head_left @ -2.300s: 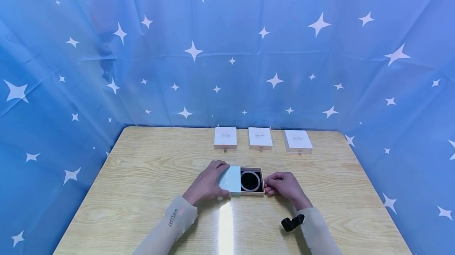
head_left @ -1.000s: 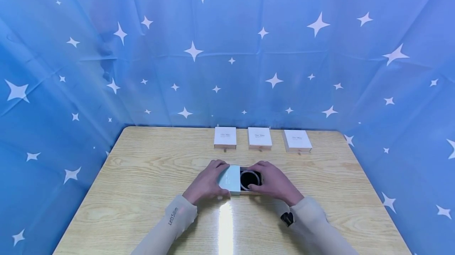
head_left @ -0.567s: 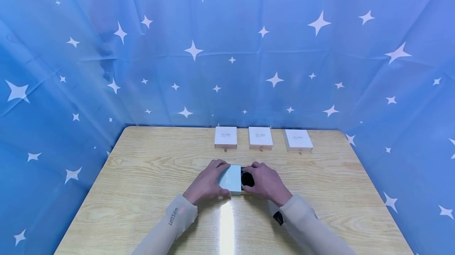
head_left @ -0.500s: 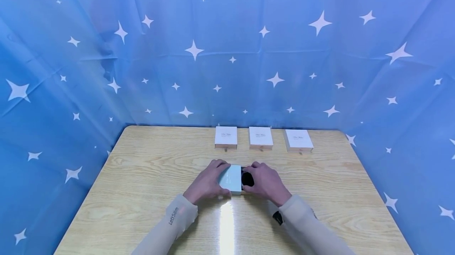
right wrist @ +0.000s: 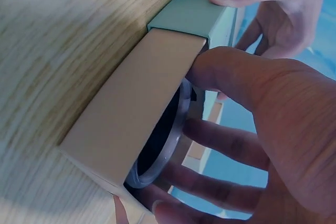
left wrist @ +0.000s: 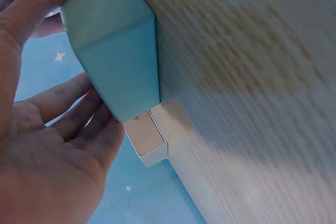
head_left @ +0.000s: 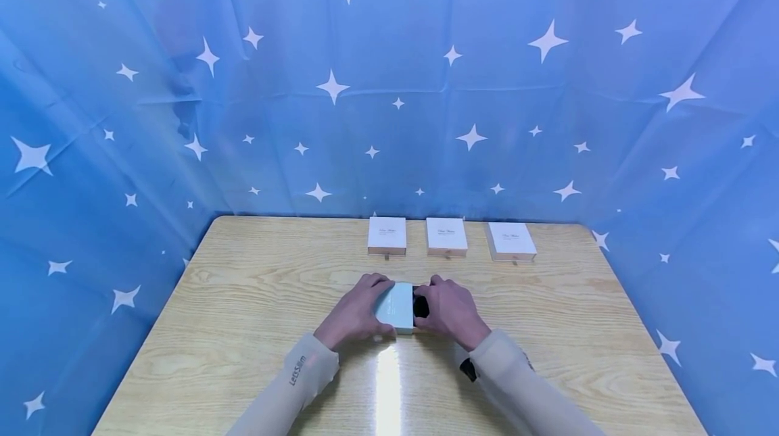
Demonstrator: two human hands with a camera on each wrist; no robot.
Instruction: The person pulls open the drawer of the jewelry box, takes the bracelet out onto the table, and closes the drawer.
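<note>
My left hand (head_left: 358,314) grips a mint-green box sleeve (head_left: 400,306) on the table, thumb on the near side and fingers on the far side. From the sleeve's right end a beige drawer (right wrist: 126,98) with a dark lining is pulled partway out. A pale, translucent lavender bangle (right wrist: 167,148) sits in the drawer. My right hand (head_left: 452,307) reaches over the drawer, and in the right wrist view its thumb and fingers pinch the bangle. Most of the bangle is hidden by that hand in the head view.
Three white boxes with beige fronts and printed lids, left (head_left: 387,233), middle (head_left: 446,234) and right (head_left: 511,238), stand in a row at the back of the wooden table (head_left: 255,280). A blue star-print curtain (head_left: 389,118) hangs behind and at both sides.
My right hand has left the drawer's right end, moved left over the drawer and taken hold of the bangle. My left hand keeps its grip on the sleeve.
</note>
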